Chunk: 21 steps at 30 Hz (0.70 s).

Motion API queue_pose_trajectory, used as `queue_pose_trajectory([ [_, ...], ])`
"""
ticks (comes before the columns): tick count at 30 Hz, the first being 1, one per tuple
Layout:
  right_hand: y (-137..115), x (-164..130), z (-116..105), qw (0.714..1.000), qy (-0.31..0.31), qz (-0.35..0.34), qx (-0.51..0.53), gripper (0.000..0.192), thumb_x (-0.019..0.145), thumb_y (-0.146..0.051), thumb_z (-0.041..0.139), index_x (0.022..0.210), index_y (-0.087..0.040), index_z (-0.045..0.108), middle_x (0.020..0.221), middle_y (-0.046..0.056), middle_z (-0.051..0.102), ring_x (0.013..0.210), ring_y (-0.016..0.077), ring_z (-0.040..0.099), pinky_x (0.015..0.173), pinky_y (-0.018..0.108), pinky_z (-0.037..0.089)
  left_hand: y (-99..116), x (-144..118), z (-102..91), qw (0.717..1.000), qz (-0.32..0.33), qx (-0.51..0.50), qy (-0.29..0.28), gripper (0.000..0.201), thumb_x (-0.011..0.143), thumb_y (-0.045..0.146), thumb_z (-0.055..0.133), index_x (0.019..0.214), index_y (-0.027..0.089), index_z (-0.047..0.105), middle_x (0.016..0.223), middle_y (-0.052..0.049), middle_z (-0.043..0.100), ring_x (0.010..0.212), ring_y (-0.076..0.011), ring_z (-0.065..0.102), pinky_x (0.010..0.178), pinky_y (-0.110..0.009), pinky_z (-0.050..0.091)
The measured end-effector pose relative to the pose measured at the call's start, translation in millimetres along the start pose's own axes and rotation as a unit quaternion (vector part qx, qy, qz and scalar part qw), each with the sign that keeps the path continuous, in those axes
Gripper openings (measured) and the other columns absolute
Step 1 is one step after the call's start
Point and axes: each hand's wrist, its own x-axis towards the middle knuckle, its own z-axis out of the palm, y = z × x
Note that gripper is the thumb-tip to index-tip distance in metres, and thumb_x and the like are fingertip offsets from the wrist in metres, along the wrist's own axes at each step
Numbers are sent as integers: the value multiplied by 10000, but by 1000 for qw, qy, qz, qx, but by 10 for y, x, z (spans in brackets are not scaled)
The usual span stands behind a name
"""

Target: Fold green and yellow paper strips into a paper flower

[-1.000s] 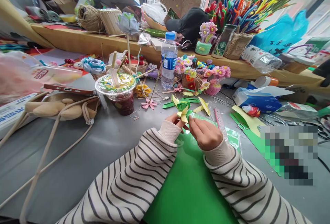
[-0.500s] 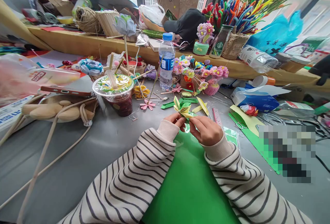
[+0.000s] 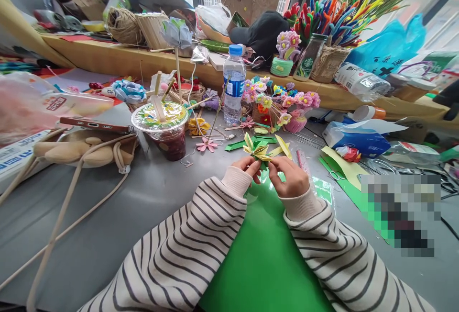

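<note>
A: What have the hands got?
B: Left hand (image 3: 247, 165) and right hand (image 3: 291, 181) both pinch a yellow-green folded paper flower (image 3: 256, 149) above the green paper sheet (image 3: 265, 254).
A: Beyond them?
B: A blue-labelled plastic water bottle (image 3: 234, 84) on the grey tabletop (image 3: 107, 216); label unreadable.

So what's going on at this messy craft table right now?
A person in a striped sweater holds a small folded yellow-and-green paper flower between both hands, the left hand and right hand pinching it just above a green paper sheet on the grey table. Behind it stand a lidded drink cup, a water bottle and pots of finished craft flowers.
</note>
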Motion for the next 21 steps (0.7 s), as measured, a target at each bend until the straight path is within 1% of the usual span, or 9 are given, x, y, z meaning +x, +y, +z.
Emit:
queue_pose_trajectory([
  [3,-7,-14,32,997,-23,58,36,156,730,-171,435,826,-128,550,717,55,581,584,95,530,462,183,465,17,-9,14,1000,-5,-22,8,237,653,369,516,624,138,475,499,32,504,347,-57,477,279,-143,297],
  [5,-9,-21,42,997,-29,62,37,154,743,-183,426,821,-131,549,709,54,578,592,98,530,455,180,460,26,-14,18,999,-6,-40,6,240,653,375,514,672,138,478,502,32,515,341,-58,477,278,-145,295],
  [8,5,-21,35,1000,-11,26,11,132,749,-169,439,795,-138,558,687,48,593,598,105,535,494,198,460,30,-12,18,998,-8,-62,-15,262,652,391,516,712,139,477,499,32,519,342,-63,486,282,-147,295],
  [11,26,-11,13,999,16,-29,-26,116,738,-143,465,793,-133,567,693,54,609,637,119,549,585,228,471,22,-1,7,996,-20,-79,-39,295,635,419,528,712,140,472,504,33,515,350,-69,496,284,-151,298],
  [13,35,-4,-5,997,21,-63,-51,118,736,-136,473,805,-131,569,708,62,616,675,130,556,635,240,473,11,7,-3,994,-31,-88,-52,320,617,440,539,709,142,466,504,35,513,352,-71,498,286,-155,301],
  [18,22,8,-45,982,5,-147,-118,141,716,-111,502,841,-108,568,719,81,622,676,139,559,631,230,474,-13,14,-20,992,-32,-102,-73,365,592,484,545,702,148,455,496,35,514,364,-72,499,292,-155,301],
  [20,5,11,-51,979,10,-156,-130,150,712,-108,508,850,-105,565,720,83,622,676,142,559,633,232,475,-17,10,-22,991,-24,-105,-80,363,606,490,530,711,151,455,497,34,519,371,-71,499,295,-153,301],
  [21,-4,12,-51,980,18,-148,-129,148,710,-110,510,848,-104,565,720,84,621,674,143,560,636,236,475,-17,7,-21,990,-20,-108,-83,361,613,490,525,718,152,455,500,34,520,374,-70,500,297,-152,302],
])
